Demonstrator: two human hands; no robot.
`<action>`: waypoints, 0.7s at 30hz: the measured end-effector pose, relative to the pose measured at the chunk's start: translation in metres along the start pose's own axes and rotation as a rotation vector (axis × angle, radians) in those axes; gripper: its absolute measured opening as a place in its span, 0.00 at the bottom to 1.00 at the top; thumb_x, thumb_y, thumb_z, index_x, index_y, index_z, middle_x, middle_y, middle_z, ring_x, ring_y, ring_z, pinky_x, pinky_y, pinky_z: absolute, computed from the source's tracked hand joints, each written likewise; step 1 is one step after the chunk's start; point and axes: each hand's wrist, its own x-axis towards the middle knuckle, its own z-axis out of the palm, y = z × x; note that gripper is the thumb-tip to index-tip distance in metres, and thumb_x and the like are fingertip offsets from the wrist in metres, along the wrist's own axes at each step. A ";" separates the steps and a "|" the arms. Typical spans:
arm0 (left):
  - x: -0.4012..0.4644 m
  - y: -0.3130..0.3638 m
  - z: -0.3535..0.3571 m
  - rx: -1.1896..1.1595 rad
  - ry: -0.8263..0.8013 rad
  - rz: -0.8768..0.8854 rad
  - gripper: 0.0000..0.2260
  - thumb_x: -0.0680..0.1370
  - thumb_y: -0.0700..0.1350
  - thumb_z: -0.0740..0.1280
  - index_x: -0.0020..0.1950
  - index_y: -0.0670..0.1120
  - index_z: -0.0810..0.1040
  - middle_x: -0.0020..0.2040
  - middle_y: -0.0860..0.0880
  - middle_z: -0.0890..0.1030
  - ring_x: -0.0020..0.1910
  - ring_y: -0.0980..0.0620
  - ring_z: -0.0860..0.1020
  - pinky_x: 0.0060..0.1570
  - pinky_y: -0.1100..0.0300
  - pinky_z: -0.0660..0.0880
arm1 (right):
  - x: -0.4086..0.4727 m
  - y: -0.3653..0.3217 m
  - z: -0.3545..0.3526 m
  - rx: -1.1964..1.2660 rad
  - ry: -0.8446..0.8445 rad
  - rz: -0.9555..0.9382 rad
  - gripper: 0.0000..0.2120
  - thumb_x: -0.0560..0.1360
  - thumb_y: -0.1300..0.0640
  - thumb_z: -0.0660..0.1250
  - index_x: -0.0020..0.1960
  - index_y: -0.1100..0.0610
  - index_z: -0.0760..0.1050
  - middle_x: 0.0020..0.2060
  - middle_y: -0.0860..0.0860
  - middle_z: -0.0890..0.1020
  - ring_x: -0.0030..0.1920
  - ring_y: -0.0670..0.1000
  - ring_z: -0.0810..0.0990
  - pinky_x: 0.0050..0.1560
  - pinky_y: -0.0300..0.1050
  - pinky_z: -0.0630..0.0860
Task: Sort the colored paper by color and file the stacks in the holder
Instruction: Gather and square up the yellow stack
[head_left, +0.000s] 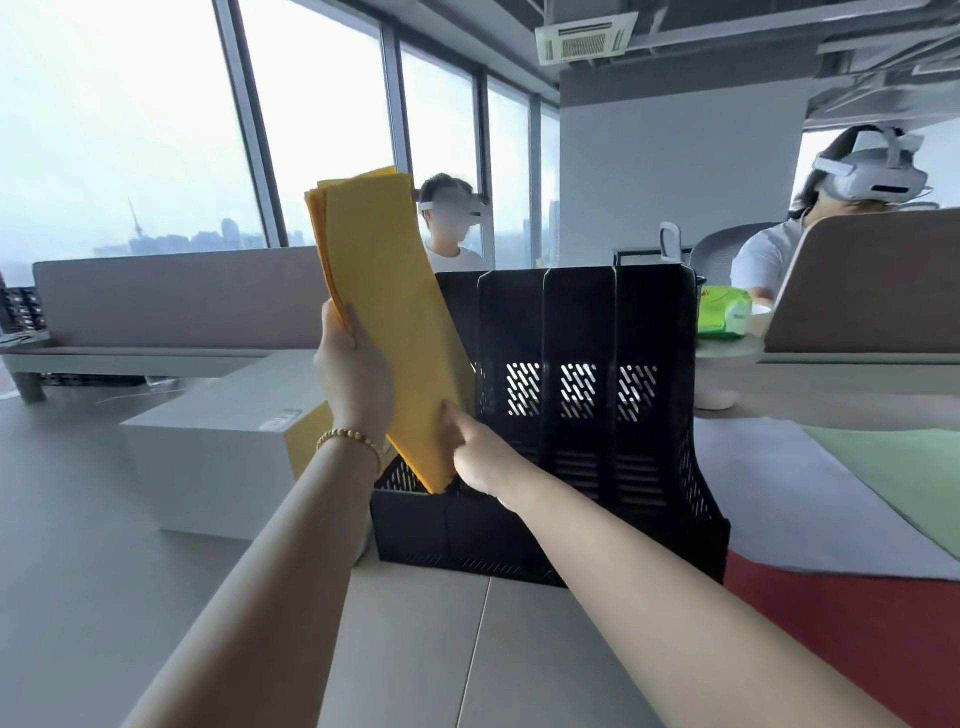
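Observation:
I hold a stack of yellow paper (384, 291) tilted above the leftmost slot of the black file holder (582, 415). My left hand (353, 374) grips the stack's left edge at mid-height. My right hand (475, 452) pinches its lower right part near the bottom corner, which dips just into the holder's left compartment. The holder's other slots look empty. On the table to the right lie a white sheet stack (789, 499), green paper (904, 467) and red paper (841, 639), flat and overlapping.
A white box (218, 447) stands left of the holder, touching it. A low partition (171, 296) runs along the desk's far side. Two people with headsets sit beyond it. A green packet (722, 312) lies behind the holder at the right.

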 end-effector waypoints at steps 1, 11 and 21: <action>0.004 0.000 0.001 0.007 0.007 0.006 0.13 0.83 0.48 0.49 0.41 0.57 0.65 0.34 0.57 0.71 0.30 0.59 0.69 0.27 0.69 0.67 | 0.000 0.001 -0.001 -0.026 -0.008 -0.007 0.32 0.78 0.69 0.48 0.78 0.51 0.43 0.77 0.51 0.49 0.76 0.52 0.52 0.73 0.39 0.52; -0.007 -0.026 0.033 0.059 -0.104 0.001 0.10 0.83 0.46 0.50 0.46 0.50 0.69 0.36 0.49 0.73 0.33 0.50 0.70 0.31 0.60 0.67 | 0.007 0.013 0.000 0.132 0.203 -0.027 0.29 0.77 0.72 0.46 0.76 0.56 0.57 0.73 0.52 0.64 0.73 0.50 0.61 0.69 0.36 0.57; -0.027 -0.059 0.024 0.315 -0.191 -0.076 0.20 0.76 0.32 0.54 0.66 0.46 0.70 0.46 0.45 0.77 0.45 0.44 0.73 0.43 0.58 0.66 | -0.001 0.016 -0.003 -0.133 0.251 -0.073 0.29 0.73 0.71 0.50 0.73 0.58 0.64 0.70 0.54 0.69 0.71 0.53 0.66 0.70 0.42 0.63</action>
